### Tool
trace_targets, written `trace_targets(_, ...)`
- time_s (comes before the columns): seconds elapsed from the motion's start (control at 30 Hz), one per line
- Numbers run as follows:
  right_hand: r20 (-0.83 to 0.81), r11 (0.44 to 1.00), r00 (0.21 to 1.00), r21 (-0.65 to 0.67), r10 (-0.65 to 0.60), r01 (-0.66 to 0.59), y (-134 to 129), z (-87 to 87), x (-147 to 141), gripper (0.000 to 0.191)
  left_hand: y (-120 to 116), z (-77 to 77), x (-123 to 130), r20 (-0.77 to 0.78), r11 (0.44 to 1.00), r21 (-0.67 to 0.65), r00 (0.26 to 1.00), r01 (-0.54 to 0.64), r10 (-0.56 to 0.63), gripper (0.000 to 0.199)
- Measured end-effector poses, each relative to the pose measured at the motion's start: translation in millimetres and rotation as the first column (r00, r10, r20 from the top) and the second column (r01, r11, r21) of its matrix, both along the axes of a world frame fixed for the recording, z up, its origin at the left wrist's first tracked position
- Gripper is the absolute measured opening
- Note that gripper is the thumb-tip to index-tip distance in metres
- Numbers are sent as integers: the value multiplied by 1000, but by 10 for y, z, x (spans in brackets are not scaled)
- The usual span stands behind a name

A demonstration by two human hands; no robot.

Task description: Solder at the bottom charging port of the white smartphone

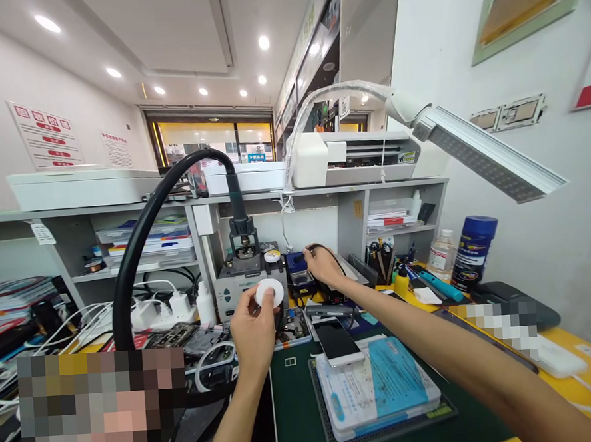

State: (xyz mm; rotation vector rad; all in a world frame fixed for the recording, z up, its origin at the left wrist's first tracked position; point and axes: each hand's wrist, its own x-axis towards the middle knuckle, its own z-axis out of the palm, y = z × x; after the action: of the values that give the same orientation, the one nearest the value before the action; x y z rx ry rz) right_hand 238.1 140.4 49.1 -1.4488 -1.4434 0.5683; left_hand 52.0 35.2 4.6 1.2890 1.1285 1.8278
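Observation:
My left hand (255, 333) is closed on a small round white container (269, 293), its thumb pressed on the flat face. Behind it stands a grey hot-air rework station (252, 287). My right hand (324, 267) reaches forward to a blue soldering station (299, 274) with a lit display. Its fingers are closed at what appears to be a soldering iron; the handle is mostly hidden, and a black cord (333, 253) loops out over the hand. Below my arms, a phone (337, 342) lies screen up on a white and blue box (380, 382).
A thick black hose (121, 271) arches on the left. A lamp (491, 149) hangs over the right side. Parts trays (294, 326) lie behind the green mat (297, 414). A spray can (475, 253) and a clear bottle (441, 252) stand at right. White chargers (180, 307) with cables crowd the left.

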Motion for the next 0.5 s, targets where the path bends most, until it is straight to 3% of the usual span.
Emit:
trace_targets(0.2, -310, 997, 948, 25, -68, 80, -246, 19, 272, 35, 9, -10, 0, 17, 1000, 23, 1000, -3, 3, 37)
trace_targets(0.37, -604, 992, 792, 18, -91, 128, -656, 52, 833, 35, -12, -4, 19, 18, 1000, 12, 1000, -4, 4, 39)
trace_targets(0.5, -760, 998, 648, -15, -55, 67, -876, -39, 1137, 32, 8, 1, -11, -11, 1000, -11, 1000, 17, -17, 39)
